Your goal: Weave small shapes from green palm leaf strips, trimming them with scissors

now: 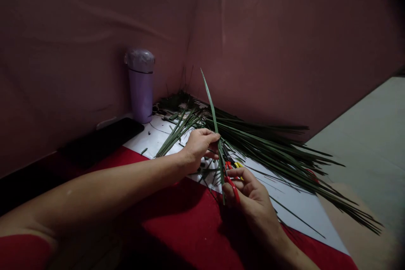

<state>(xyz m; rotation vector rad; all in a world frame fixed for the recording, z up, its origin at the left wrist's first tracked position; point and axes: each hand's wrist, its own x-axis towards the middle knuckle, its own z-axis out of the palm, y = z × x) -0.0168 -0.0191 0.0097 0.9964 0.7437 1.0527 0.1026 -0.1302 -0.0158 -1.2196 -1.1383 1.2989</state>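
My left hand [202, 143] pinches a long green leaf [211, 103] between thumb and fingers, its pointed tip rising above the hand and its lower end hanging toward my right hand. Lower and to the right, my right hand [249, 190] is closed on red-handled scissors [233, 189], whose blades lie close along the lower part of the leaf. Short cut leaf pieces are scattered beneath both hands on a white sheet [268, 185]. Just behind the right fingers shows a yellow-handled tool [238, 165], partly hidden.
A large bundle of long leaves [268, 139] spreads to the right past the sheet. A smaller bunch [179, 133] lies left of my hands. A purple tumbler [141, 93] and a dark flat object [104, 141] stand near the wall. Red cloth [190, 228] covers the near side.
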